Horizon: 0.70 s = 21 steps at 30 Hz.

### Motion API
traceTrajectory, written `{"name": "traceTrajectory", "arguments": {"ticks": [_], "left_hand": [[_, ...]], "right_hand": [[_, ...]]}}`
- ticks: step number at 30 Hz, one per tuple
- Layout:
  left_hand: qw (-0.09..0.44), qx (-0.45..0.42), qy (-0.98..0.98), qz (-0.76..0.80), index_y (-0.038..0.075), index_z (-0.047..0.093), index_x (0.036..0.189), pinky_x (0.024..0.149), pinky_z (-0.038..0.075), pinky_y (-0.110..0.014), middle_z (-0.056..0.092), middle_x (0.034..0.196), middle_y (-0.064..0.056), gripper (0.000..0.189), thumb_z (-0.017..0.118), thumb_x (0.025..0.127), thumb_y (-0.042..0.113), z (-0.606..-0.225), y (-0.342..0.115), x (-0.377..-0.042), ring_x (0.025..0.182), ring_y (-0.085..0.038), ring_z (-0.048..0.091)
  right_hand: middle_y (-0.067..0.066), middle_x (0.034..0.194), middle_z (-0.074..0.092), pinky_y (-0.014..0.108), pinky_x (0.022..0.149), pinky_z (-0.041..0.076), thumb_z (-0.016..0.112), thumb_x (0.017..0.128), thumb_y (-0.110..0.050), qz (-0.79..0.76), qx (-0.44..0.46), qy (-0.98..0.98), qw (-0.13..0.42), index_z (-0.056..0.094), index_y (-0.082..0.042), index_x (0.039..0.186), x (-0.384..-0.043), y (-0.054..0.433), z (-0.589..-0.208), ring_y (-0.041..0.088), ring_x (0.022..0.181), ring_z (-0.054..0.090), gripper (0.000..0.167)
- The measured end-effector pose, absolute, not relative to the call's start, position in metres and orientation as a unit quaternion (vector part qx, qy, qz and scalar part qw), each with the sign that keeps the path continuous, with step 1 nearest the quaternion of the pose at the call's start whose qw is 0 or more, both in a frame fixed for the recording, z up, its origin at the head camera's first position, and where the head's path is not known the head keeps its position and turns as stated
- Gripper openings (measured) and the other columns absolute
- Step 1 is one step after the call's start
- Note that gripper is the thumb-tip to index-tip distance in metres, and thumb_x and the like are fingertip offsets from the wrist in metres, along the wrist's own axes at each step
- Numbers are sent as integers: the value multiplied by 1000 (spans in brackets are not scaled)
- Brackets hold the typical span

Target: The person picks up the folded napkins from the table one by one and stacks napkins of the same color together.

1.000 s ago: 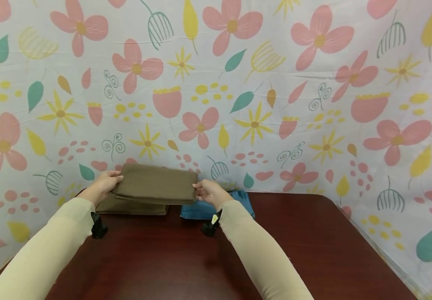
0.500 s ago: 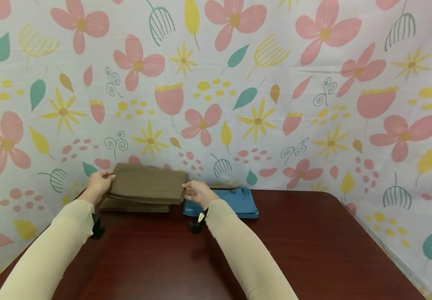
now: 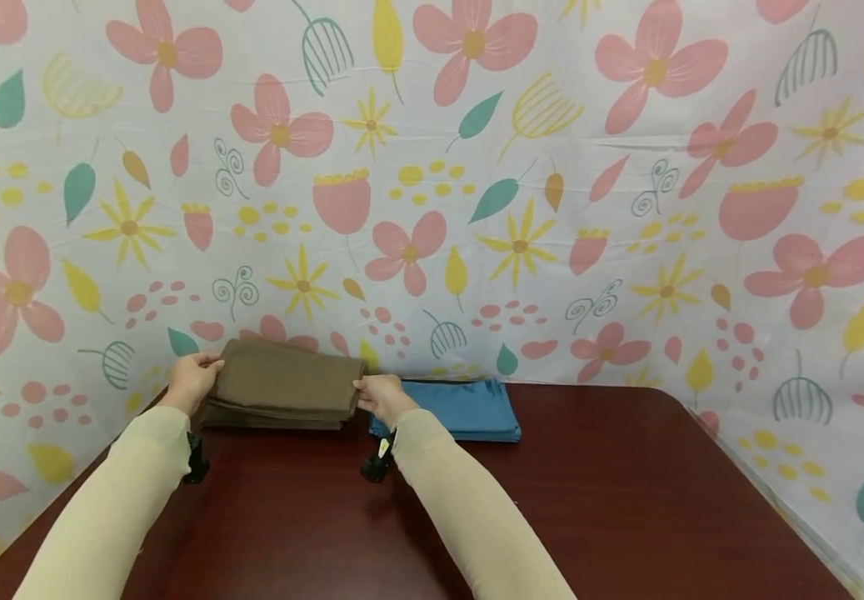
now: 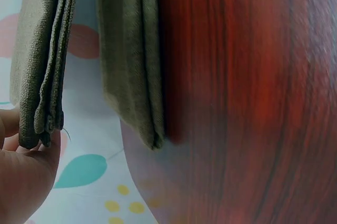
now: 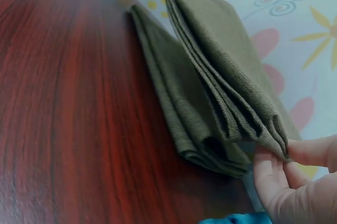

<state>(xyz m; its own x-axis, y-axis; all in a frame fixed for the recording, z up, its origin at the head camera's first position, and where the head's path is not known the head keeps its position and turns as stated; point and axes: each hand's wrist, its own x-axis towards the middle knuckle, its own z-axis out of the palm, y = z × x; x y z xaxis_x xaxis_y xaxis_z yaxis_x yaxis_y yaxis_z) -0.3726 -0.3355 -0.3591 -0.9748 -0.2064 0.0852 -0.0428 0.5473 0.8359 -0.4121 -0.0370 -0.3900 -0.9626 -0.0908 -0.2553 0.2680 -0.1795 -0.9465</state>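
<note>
A folded olive-brown cloth (image 3: 289,379) spans my two hands, raised slightly and tilted. My left hand (image 3: 192,382) pinches its left end, thumb on top. At the opposite end, my right hand (image 3: 385,397) grips the corner between thumb and fingers; the right wrist view shows the thumb above and fingers beneath. Directly under it lies a second folded olive-brown cloth (image 5: 174,97) on the table, mostly covered in the head view. Both wrist views show a gap between the two cloths. Just right of them, a stack of folded blue cloth (image 3: 469,408) rests partly behind my right hand.
The dark reddish-brown table (image 3: 626,500) has a rounded far right corner. Close behind its back edge hangs a floral-printed sheet (image 3: 626,250). A black device (image 3: 195,458) is strapped under my left wrist, another (image 3: 377,467) under my right.
Both hands have carried the olive-brown cloth left and then down, over the lower olive cloth. More of the blue stack is now uncovered.
</note>
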Motion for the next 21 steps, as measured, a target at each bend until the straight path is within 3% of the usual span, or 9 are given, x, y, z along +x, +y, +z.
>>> {"name": "traceTrajectory", "arguments": {"ticks": [5,15,21], "left_hand": [[85,86,-874,-470,-13,36,143,106,39,-55,32,146,-36,46,36,105,15,-367,-341,-371,132,-49,35],[115,115,-870,-465,-11,43,140,106,39,-55,35,146,-34,42,40,104,11,-378,-338,-385,133,-48,35],[96,132,-875,-455,-8,42,142,107,38,-57,33,147,-33,44,39,104,15,-386,-343,-391,134,-49,32]], "right_hand": [[21,129,61,37,93,55,64,92,-1,-760,64,641,90,56,4,132,-409,-46,-398,34,119,60,41],[19,128,61,38,89,56,67,90,-5,-747,88,657,55,55,4,132,-415,-55,-405,31,108,66,45],[16,126,61,38,84,57,68,89,-5,-726,100,679,56,61,0,121,-415,-58,-406,29,93,70,33]]}}
